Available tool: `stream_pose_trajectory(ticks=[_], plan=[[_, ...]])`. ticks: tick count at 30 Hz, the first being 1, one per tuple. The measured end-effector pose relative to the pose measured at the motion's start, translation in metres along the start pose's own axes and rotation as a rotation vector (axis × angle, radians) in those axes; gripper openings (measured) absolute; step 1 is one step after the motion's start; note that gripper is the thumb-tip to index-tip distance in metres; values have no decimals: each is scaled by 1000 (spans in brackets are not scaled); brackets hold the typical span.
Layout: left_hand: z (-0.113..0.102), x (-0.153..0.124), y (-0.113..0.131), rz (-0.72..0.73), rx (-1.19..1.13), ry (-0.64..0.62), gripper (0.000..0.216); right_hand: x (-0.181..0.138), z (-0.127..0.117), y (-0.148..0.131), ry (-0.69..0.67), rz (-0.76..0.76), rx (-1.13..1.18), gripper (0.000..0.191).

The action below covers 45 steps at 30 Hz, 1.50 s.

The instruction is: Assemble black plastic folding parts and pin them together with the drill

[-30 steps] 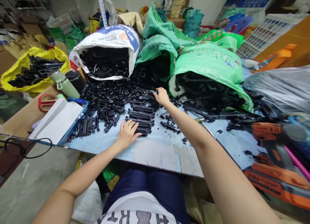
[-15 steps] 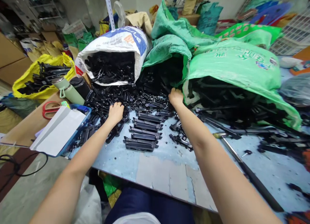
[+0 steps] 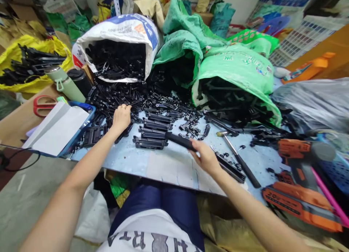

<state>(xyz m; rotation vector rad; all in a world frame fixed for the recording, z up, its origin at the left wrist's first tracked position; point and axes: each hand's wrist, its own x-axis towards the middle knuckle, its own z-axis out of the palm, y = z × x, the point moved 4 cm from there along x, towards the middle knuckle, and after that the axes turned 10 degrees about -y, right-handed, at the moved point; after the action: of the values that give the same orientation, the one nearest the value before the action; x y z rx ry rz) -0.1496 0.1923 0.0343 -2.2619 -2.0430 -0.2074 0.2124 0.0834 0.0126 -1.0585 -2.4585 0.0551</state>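
Observation:
My right hand (image 3: 205, 155) grips one end of a long black plastic bar (image 3: 180, 141) over the front of the table. Its far end is close to a column of similar black plastic assemblies (image 3: 151, 143), laid side by side. My left hand (image 3: 121, 117) is at the edge of a heap of small black plastic parts (image 3: 109, 95). Its fingers are curled and the fingertips are hidden, so what they pinch cannot be made out. Small black pieces with metal pins (image 3: 191, 124) lie to the right of the column.
A white sack (image 3: 117, 79) and green sacks (image 3: 234, 75) with black parts line the back. A hammer (image 3: 240, 159) and an orange cordless drill (image 3: 300, 197) lie right. At left are a blue tray (image 3: 88, 115) with papers, red scissors (image 3: 43, 106) and a green flask (image 3: 67, 86).
My right hand has come back from the green sack's mouth toward the front, now with a black bar in it. My left hand stays at the heap. The view has shifted, bringing the drill into sight.

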Motion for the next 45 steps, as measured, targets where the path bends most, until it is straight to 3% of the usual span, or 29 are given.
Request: stream_pose_trajectory(ticks=[3,6,11,15,17,20,25,27,29,32,36,40,42,45], plan=[[4,7,-7,-37,-37,-44,33,-64,8,-27,-186,19,-22,22],[10,28,-6,-21,-75,-113,32,-96,14,-41,-327,43,-48,25],[14,60,9,-74,-174,-188,27,-80,24,-67,-288,123,-101,41],[3,61,16,-121,-229,-123,26,-51,47,-80,-188,235,-123,41],[-6,47,18,-157,-248,-65,31,-40,53,-78,-145,266,-112,38],[-15,2,34,-114,-447,21,39,-28,49,-72,-111,309,73,35],[-10,-101,108,186,-929,-51,28,0,38,-74,-111,578,921,50],[-8,-131,133,223,-1032,-78,30,12,40,-80,-80,672,1187,60],[-7,-149,147,215,-1086,-74,34,19,41,-85,-44,679,1311,63],[-11,-160,154,207,-1080,-55,37,21,34,-85,-49,580,1253,58],[-22,-165,154,222,-974,-18,37,15,18,-86,-102,390,954,49],[-36,-156,144,179,-947,66,37,10,18,-106,-189,221,762,43],[-45,-152,139,193,-950,106,37,8,21,-110,-187,275,801,43],[-52,-152,137,235,-964,136,37,5,22,-97,-6,547,995,51]])
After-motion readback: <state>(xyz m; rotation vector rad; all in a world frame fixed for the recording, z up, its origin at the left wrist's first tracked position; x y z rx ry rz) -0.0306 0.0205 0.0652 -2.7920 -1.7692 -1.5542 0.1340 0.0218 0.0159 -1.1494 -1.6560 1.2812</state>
